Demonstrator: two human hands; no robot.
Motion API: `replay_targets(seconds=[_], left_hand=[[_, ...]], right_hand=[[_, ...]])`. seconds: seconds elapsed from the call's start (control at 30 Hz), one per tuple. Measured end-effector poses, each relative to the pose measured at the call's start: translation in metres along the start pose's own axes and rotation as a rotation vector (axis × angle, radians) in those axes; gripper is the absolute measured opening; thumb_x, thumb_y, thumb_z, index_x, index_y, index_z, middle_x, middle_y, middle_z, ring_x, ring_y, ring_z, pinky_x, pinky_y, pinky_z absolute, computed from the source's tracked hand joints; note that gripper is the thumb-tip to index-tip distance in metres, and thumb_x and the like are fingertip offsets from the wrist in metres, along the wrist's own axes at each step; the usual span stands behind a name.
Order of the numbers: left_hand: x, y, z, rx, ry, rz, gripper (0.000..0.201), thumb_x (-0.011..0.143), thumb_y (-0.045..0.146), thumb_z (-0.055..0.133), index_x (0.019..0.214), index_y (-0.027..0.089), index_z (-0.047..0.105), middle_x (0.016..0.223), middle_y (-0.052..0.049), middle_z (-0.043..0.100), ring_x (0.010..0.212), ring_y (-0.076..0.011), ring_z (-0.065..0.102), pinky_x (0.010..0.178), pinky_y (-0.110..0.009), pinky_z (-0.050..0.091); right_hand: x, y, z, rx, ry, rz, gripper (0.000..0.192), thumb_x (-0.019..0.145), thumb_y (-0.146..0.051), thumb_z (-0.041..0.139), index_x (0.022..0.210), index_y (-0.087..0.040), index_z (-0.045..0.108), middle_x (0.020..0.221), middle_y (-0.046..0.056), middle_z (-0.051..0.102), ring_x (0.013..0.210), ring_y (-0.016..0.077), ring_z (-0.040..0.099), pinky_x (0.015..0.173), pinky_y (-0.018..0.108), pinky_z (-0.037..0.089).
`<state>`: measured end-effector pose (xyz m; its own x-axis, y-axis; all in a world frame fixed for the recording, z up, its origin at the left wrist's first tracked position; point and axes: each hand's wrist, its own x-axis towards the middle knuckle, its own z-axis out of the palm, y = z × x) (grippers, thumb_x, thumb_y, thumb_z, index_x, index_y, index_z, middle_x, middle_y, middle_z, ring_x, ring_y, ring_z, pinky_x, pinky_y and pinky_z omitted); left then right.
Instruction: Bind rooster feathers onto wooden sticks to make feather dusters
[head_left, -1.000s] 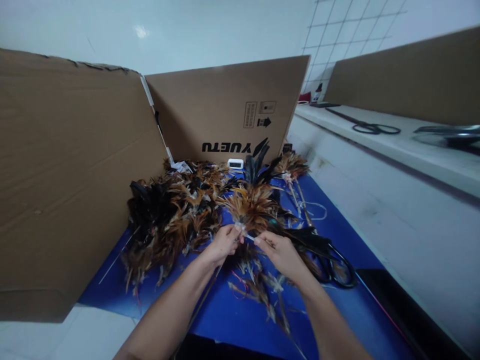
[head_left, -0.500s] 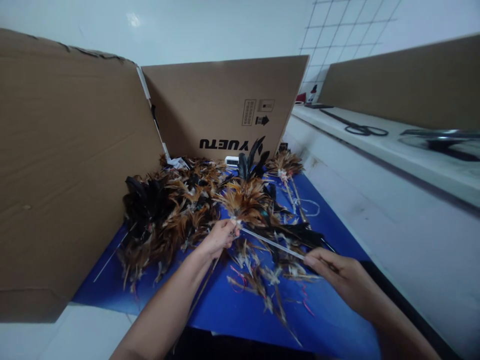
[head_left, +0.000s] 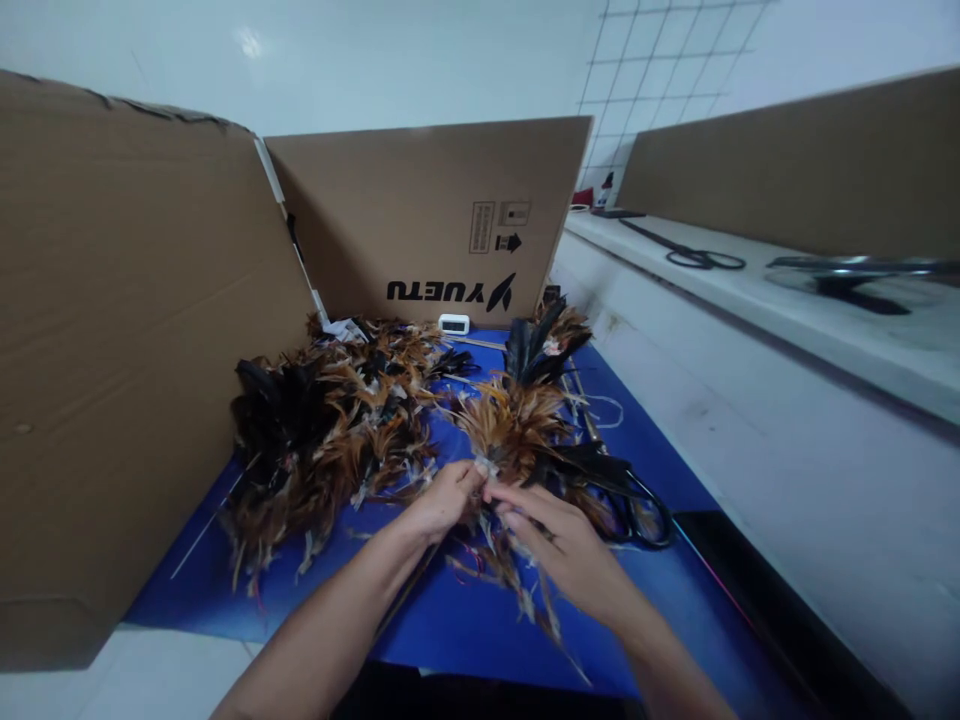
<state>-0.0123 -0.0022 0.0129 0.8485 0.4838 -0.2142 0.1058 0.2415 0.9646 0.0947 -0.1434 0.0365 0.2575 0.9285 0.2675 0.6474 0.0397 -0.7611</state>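
Observation:
A bunch of brown and black feathers fans out above my hands, its pale bound base pinched between my fingers. My left hand grips that base from the left. My right hand meets it from the right, fingertips on the same bound spot. A large heap of loose brown and black feathers lies to the left on the blue mat. Black-handled scissors lie just right of my right hand.
Cardboard sheets stand as walls to the left and behind. A small white timer sits at the back. White string lies right of the feathers. A second pair of scissors rests on the raised white ledge at right.
My right hand, which had drawn a pale strand out to the right, has come back to the feather bunch's base. The left hand kept its grip.

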Motion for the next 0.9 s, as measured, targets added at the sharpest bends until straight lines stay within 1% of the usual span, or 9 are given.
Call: replay_targets(seconds=[0.13, 0.3, 0.37, 0.47, 0.57, 0.67, 0.77, 0.83, 0.9], left_hand=[[-0.001, -0.001, 0.002, 0.072, 0.014, 0.011, 0.048, 0.076, 0.062, 0.048, 0.068, 0.015, 0.048, 0.048, 0.008, 0.032, 0.038, -0.0031, 0.022, 0.037, -0.017, 0.015], [0.001, -0.001, 0.001, 0.129, 0.052, 0.019, 0.045, 0.080, 0.059, 0.045, 0.072, 0.015, 0.048, 0.059, 0.004, 0.043, 0.041, -0.0031, 0.026, 0.036, -0.016, 0.017], [0.002, -0.001, 0.000, 0.134, 0.053, 0.033, 0.045, 0.082, 0.058, 0.043, 0.071, 0.014, 0.048, 0.058, 0.004, 0.041, 0.040, -0.0029, 0.026, 0.036, -0.016, 0.016], [0.001, 0.002, -0.005, 0.095, 0.059, 0.049, 0.044, 0.083, 0.055, 0.044, 0.069, 0.014, 0.047, 0.056, 0.005, 0.038, 0.039, -0.0018, 0.022, 0.036, -0.016, 0.015], [0.001, 0.008, -0.010, -0.015, 0.062, 0.070, 0.038, 0.082, 0.051, 0.048, 0.074, 0.014, 0.046, 0.065, 0.004, 0.044, 0.039, 0.0002, 0.021, 0.036, -0.015, 0.014], [0.001, 0.014, -0.017, -0.120, 0.036, 0.090, 0.035, 0.082, 0.048, 0.051, 0.075, 0.013, 0.046, 0.070, 0.002, 0.047, 0.039, 0.0013, 0.021, 0.036, -0.014, 0.013], [0.003, 0.018, -0.024, -0.223, 0.010, 0.093, 0.034, 0.081, 0.045, 0.055, 0.076, 0.013, 0.046, 0.068, 0.002, 0.047, 0.039, 0.0021, 0.019, 0.035, -0.013, 0.011], [0.004, 0.019, -0.028, -0.301, 0.010, 0.083, 0.033, 0.080, 0.043, 0.058, 0.077, 0.013, 0.046, 0.067, 0.003, 0.047, 0.039, 0.0025, 0.017, 0.034, -0.012, 0.010], [0.004, 0.021, -0.030, -0.357, 0.009, 0.073, 0.032, 0.079, 0.042, 0.059, 0.076, 0.013, 0.046, 0.066, 0.003, 0.046, 0.039, 0.0026, 0.017, 0.034, -0.012, 0.010]], right_hand=[[0.027, 0.014, 0.011, 0.053, 0.219, -0.012, 0.028, 0.087, -0.027, 0.048, 0.110, -0.026, 0.063, 0.112, 0.007, 0.063, 0.103, 0.0216, 0.057, 0.091, 0.038, 0.045], [0.035, 0.043, 0.005, 0.150, 0.448, 0.045, 0.023, 0.084, -0.029, 0.053, 0.103, -0.023, 0.064, 0.112, 0.008, 0.059, 0.104, 0.0217, 0.056, 0.081, 0.034, 0.050], [0.033, 0.050, 0.001, 0.201, 0.563, 0.085, 0.020, 0.081, -0.029, 0.056, 0.098, -0.022, 0.065, 0.110, 0.008, 0.059, 0.095, 0.0210, 0.059, 0.074, 0.032, 0.051], [0.029, 0.055, -0.005, 0.295, 0.718, 0.156, 0.018, 0.079, -0.029, 0.059, 0.094, -0.020, 0.064, 0.104, 0.008, 0.059, 0.074, 0.0168, 0.062, 0.055, 0.027, 0.048], [0.025, 0.053, -0.013, 0.371, 0.815, 0.213, 0.020, 0.077, -0.030, 0.062, 0.094, -0.019, 0.062, 0.088, 0.006, 0.062, 0.065, 0.0147, 0.060, 0.050, 0.024, 0.044], [0.019, 0.046, -0.023, 0.397, 0.878, 0.229, 0.020, 0.076, -0.030, 0.064, 0.093, -0.019, 0.062, 0.073, 0.002, 0.061, 0.060, 0.0134, 0.057, 0.050, 0.023, 0.043], [0.012, 0.045, -0.036, 0.333, 0.882, 0.222, 0.018, 0.077, -0.030, 0.064, 0.092, -0.019, 0.063, 0.069, 0.001, 0.060, 0.057, 0.0123, 0.055, 0.052, 0.023, 0.043], [0.006, 0.049, -0.046, 0.229, 0.825, 0.207, 0.018, 0.078, -0.032, 0.061, 0.092, -0.020, 0.064, 0.074, 0.002, 0.062, 0.060, 0.0135, 0.057, 0.057, 0.026, 0.046], [0.001, 0.055, -0.055, 0.074, 0.709, 0.193, 0.018, 0.079, -0.034, 0.059, 0.090, -0.020, 0.065, 0.079, 0.004, 0.065, 0.066, 0.0158, 0.060, 0.065, 0.029, 0.048]])
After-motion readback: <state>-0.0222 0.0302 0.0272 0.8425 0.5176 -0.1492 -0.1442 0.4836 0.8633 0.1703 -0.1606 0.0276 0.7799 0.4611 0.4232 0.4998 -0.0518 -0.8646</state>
